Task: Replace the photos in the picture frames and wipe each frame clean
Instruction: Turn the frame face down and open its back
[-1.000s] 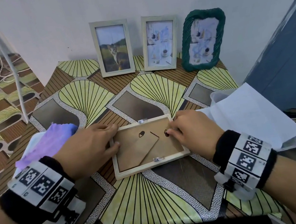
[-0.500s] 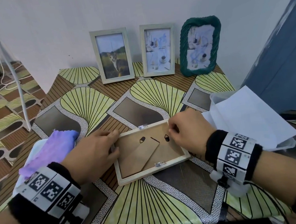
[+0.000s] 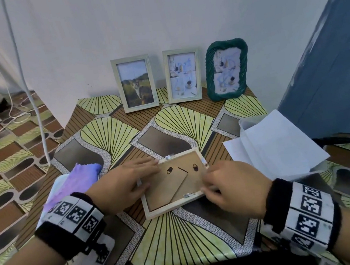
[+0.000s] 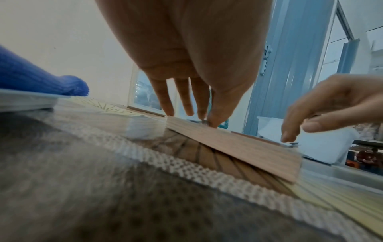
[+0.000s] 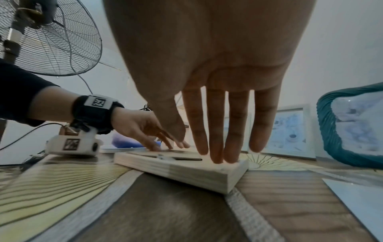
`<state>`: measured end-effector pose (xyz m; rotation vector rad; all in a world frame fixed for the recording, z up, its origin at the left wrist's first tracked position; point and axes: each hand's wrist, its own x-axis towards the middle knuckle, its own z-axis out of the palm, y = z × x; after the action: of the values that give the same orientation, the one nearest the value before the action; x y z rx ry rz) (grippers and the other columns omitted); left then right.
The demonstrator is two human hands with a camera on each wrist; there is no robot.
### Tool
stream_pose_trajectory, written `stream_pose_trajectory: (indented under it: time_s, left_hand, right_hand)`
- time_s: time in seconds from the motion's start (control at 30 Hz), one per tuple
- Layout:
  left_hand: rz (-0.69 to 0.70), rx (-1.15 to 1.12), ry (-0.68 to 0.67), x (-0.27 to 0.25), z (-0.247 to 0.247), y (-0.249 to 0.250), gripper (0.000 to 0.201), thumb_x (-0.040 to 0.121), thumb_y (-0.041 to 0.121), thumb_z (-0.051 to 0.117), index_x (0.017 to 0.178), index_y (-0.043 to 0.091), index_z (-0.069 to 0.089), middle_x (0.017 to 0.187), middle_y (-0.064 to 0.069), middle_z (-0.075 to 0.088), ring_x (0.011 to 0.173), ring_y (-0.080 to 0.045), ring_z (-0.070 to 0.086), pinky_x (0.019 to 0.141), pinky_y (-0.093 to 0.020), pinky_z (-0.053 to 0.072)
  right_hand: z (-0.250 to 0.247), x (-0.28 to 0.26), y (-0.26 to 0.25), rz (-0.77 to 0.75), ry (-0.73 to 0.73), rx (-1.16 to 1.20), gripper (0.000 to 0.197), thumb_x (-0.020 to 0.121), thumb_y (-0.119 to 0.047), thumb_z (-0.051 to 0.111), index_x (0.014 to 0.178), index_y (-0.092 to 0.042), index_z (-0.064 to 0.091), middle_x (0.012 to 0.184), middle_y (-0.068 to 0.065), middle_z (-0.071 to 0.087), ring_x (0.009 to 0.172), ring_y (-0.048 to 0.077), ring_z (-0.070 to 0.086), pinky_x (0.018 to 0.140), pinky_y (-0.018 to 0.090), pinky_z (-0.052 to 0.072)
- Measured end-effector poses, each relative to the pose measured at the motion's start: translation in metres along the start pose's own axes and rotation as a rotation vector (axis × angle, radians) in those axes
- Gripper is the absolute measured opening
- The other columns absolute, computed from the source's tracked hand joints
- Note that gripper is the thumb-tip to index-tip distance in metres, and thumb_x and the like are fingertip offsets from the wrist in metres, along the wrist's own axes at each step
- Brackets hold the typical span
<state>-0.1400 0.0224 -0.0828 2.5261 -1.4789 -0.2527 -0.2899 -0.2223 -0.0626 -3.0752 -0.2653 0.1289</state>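
A pale wooden picture frame point(image 3: 157, 211) lies face down near the table's front, its brown backing board point(image 3: 166, 191) and folded stand facing up. My left hand point(image 3: 131, 182) rests flat on the frame's left edge, fingers point(image 4: 182, 104) straight and touching its rim. My right hand point(image 3: 227, 183) presses straight fingers point(image 5: 215, 139) onto the frame's point(image 5: 186, 172) right near corner. Small metal clips point(image 3: 189, 195) sit along the rim. Three more frames stand against the wall: a cat photo point(image 3: 135, 84), a pale one point(image 3: 182, 75) and a green woven one point(image 3: 227, 70).
A purple cloth point(image 3: 76, 183) lies on a white sheet left of the frame. White papers point(image 3: 275, 143) lie at the right, beside a blue door point(image 3: 328, 67). The patterned table point(image 3: 184, 242) ends just in front of me. A fan point(image 5: 51, 37) stands at the left.
My right hand has slid from the backing's upper right toward me, to the frame's near right corner. The frame has turned slightly. The left hand stays on the left edge.
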Motion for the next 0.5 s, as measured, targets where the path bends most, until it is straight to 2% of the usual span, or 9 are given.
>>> stream_pose_trajectory:
  time_s: [0.1, 0.2, 0.27, 0.3, 0.37, 0.43, 0.5]
  left_hand:
    - [0.003, 0.021, -0.046, 0.002, 0.004, 0.002, 0.053, 0.1, 0.036, 0.047, 0.15, 0.028, 0.035, 0.157, 0.013, 0.029, 0.146, -0.001, 0.019, 0.114, -0.014, 0.012]
    - [-0.015, 0.06, -0.046, 0.001, 0.006, 0.005, 0.054, 0.101, 0.041, 0.041, 0.152, 0.028, 0.031, 0.158, 0.011, 0.029, 0.146, -0.004, 0.021, 0.115, -0.018, 0.018]
    - [-0.05, 0.091, -0.037, -0.002, 0.007, 0.008, 0.053, 0.1, 0.043, 0.041, 0.151, 0.03, 0.032, 0.155, 0.007, 0.035, 0.142, -0.006, 0.027, 0.112, -0.02, 0.027]
    - [-0.081, 0.109, -0.028, -0.003, 0.007, 0.011, 0.053, 0.1, 0.043, 0.042, 0.151, 0.03, 0.033, 0.15, 0.004, 0.041, 0.138, -0.008, 0.033, 0.109, -0.022, 0.033]
    - [-0.135, 0.135, -0.007, -0.007, 0.006, 0.017, 0.051, 0.098, 0.043, 0.046, 0.147, 0.031, 0.039, 0.13, 0.002, 0.055, 0.122, -0.011, 0.045, 0.099, -0.027, 0.043]
    - [-0.136, 0.144, -0.004, -0.01, 0.002, 0.024, 0.043, 0.097, 0.042, 0.047, 0.138, 0.029, 0.05, 0.105, 0.005, 0.064, 0.104, -0.012, 0.051, 0.088, -0.03, 0.047]
    - [-0.116, 0.172, -0.018, -0.012, -0.004, 0.03, 0.033, 0.098, 0.04, 0.044, 0.12, 0.026, 0.063, 0.09, 0.008, 0.066, 0.09, -0.013, 0.055, 0.08, -0.029, 0.046]
  right_hand:
    - [0.003, -0.011, -0.007, 0.006, -0.09, -0.059, 0.043, 0.098, -0.051, 0.031, 0.091, -0.021, 0.061, 0.093, -0.002, 0.062, 0.091, 0.021, 0.055, 0.075, 0.037, 0.049]
    - [0.007, -0.015, -0.008, 0.018, -0.112, -0.051, 0.053, 0.098, -0.058, 0.025, 0.103, -0.021, 0.062, 0.104, -0.003, 0.065, 0.102, 0.019, 0.054, 0.085, 0.036, 0.048]
    - [0.01, -0.013, -0.004, 0.039, -0.116, -0.021, 0.059, 0.098, -0.06, 0.023, 0.117, -0.019, 0.06, 0.121, -0.001, 0.062, 0.115, 0.019, 0.052, 0.097, 0.036, 0.045]
    - [0.011, -0.011, -0.001, 0.047, -0.118, -0.004, 0.062, 0.098, -0.061, 0.023, 0.124, -0.017, 0.057, 0.13, 0.001, 0.059, 0.122, 0.02, 0.05, 0.103, 0.037, 0.041]
    - [0.013, -0.005, 0.006, 0.046, -0.125, 0.026, 0.067, 0.099, -0.061, 0.023, 0.136, -0.013, 0.05, 0.145, 0.005, 0.048, 0.133, 0.02, 0.042, 0.112, 0.037, 0.033]
    - [0.014, 0.006, 0.014, 0.022, -0.144, 0.042, 0.07, 0.097, -0.063, 0.024, 0.141, -0.012, 0.044, 0.15, 0.006, 0.042, 0.137, 0.02, 0.037, 0.115, 0.036, 0.029]
    - [0.014, 0.02, 0.021, -0.015, -0.172, 0.027, 0.075, 0.093, -0.068, 0.026, 0.14, -0.012, 0.043, 0.15, 0.006, 0.04, 0.135, 0.022, 0.037, 0.113, 0.038, 0.033]
